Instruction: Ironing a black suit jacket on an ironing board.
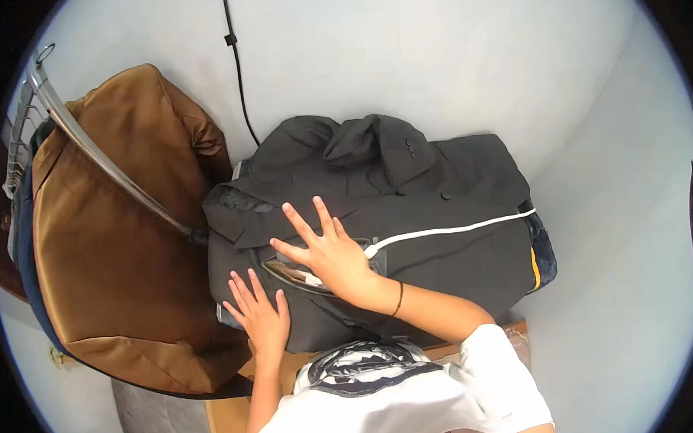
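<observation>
A dark grey jacket [468,258] with buttons is spread over a padded surface in front of me. Toward its left half, a clothes iron [285,271] lies on the cloth with its tip pointing left. My right hand [338,262] is over the iron, fingers spread apart and reaching past it; the hand covers much of the iron, including its handle. From the iron's back end, a white cord [450,230] runs right across the jacket. My left hand [265,319] rests flat at the jacket's left front edge, fingers apart, holding nothing.
Brown satin-like clothing [124,241] hangs close on the left, beside a curved metal rail [110,162] and several hangers [17,153]. A black cable [238,77] hangs down the pale wall [432,53] behind the jacket. Another wall [616,235] stands on the right.
</observation>
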Demonstrator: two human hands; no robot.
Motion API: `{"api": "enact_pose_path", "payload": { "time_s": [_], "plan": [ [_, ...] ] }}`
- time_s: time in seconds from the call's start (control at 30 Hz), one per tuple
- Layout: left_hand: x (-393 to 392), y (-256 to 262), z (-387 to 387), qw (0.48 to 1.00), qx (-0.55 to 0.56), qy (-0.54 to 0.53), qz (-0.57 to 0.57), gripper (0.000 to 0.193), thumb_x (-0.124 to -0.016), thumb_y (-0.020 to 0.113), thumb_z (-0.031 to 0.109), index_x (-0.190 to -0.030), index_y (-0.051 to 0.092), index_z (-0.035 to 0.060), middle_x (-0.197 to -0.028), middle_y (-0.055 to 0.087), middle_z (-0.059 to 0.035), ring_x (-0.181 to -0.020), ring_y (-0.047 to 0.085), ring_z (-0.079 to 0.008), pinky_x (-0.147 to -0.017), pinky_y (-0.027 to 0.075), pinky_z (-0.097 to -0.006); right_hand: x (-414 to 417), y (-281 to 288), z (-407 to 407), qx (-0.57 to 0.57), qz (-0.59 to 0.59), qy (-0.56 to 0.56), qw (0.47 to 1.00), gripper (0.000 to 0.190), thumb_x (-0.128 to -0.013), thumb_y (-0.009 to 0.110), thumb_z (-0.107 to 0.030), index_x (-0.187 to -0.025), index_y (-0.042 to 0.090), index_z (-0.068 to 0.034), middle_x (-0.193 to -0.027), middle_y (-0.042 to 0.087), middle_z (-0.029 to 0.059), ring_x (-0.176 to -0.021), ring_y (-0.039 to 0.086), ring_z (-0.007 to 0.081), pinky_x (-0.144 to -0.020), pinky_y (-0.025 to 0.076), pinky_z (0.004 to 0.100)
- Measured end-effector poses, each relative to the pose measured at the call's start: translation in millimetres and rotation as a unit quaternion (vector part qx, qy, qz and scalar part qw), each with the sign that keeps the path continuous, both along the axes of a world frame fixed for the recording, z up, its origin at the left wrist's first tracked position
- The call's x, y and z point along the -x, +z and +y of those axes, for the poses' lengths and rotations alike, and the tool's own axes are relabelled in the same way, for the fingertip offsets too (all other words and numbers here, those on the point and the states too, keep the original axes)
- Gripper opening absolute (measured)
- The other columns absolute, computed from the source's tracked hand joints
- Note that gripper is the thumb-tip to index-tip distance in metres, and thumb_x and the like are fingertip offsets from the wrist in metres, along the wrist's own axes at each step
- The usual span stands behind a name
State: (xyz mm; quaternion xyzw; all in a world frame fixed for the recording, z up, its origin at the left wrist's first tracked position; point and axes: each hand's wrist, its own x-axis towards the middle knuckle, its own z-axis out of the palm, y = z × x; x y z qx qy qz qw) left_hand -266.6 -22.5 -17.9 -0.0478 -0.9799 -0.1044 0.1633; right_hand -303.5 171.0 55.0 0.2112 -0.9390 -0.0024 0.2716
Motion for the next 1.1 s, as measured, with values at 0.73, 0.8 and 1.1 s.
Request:
{"api": "enact_pose_path", "payload": {
  "time_s": [0.73,0.8,1.1],
  "plan": [
    [-2,14,-26,0.994,0.040,0.046,-0.088,0.075,-0.095,0.050,0.041,-0.147,0.026,-0.0066,-0.159,0.014,-0.0200,-0.148,0.013,-0.0303,-0.116,0.003,-0.0563,-6,23,-21,0.064,-0.030,0.025,0.997,0.088,-0.070,0.061,0.011,-0.140,0.045,-0.040,-0.157,0.016,0.0218,-0.127,0.033,0.0619,-0.070,0.061,0.0407],
    [-3,13,-28,0.993,0.043,0.044,-0.101,0.078,-0.093,0.052,0.038,-0.148,0.021,-0.0085,-0.159,0.010,-0.0218,-0.148,0.010,-0.0323,-0.116,0.003,-0.0565,-5,19,-26,0.077,-0.056,0.030,0.995,0.087,-0.071,0.060,0.011,-0.140,0.046,-0.040,-0.156,0.016,0.0225,-0.127,0.033,0.0624,-0.072,0.061,0.0410],
    [-12,-2,-29,0.994,-0.087,0.022,-0.067,0.076,-0.092,0.048,0.022,-0.149,0.008,-0.0104,-0.158,0.003,-0.0274,-0.148,0.004,-0.0392,-0.116,0.002,-0.0562,45,-2,-39,0.039,0.013,-0.031,0.999,0.083,-0.072,0.059,0.010,-0.136,0.048,-0.042,-0.157,0.017,0.0207,-0.124,0.042,0.0573,-0.078,0.059,0.0402]
  ]
}}
